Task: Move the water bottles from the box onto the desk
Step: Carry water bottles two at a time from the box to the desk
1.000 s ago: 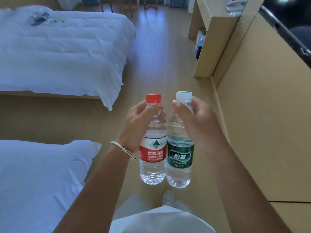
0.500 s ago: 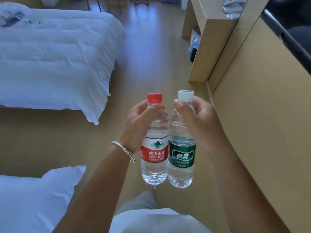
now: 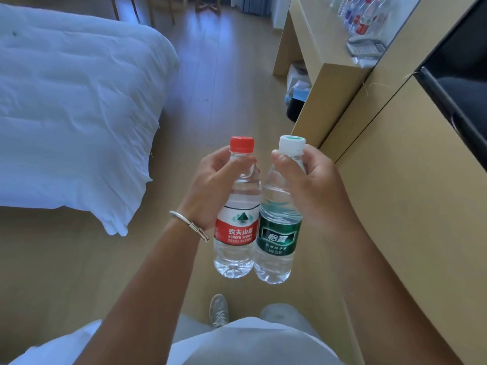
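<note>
Left hand (image 3: 210, 188) curls round the neck of the red-capped bottle (image 3: 237, 212); right hand (image 3: 311, 188) likewise grips the green-labelled bottle (image 3: 278, 222). Both hang upright, side by side, well short of the desk (image 3: 316, 40). The desk lies ahead and to the right, nearer the right hand.

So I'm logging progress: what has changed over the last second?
The person walked forward: the desk is nearer, bottles on it now visible. Unchanged: left hand grips the red-capped bottle, right hand the green-labelled bottle.
</note>
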